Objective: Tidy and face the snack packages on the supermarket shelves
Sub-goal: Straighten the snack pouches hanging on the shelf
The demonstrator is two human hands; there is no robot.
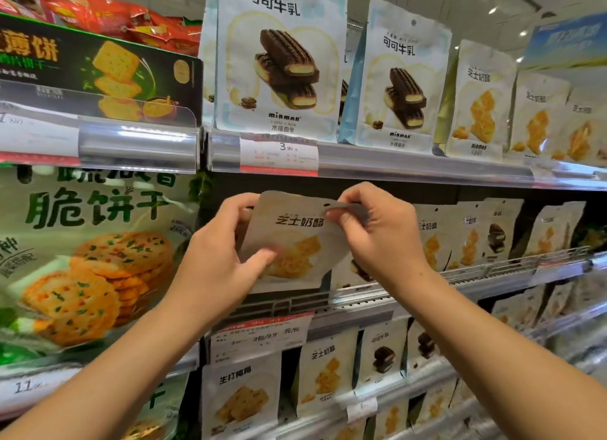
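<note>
Cheese cracker pouch (297, 242) is held upright at middle shelf (361, 296): left edge gripped by left hand (218, 259), top right corner pinched by right hand (381, 232).

Bright, even store light falls from ceiling lamps (491, 11) at upper right, leaving glare on the clear price rail (138, 140) and deep shadow under the upper shelf (427, 173). Wide-angle distortion bows the shelves at the edges, and the far-right packages (574, 127) look soft and blurred.

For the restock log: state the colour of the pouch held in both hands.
Off-white cheese cracker pouch, yellow-orange crackers pictured, dark lettering; head view.
</note>
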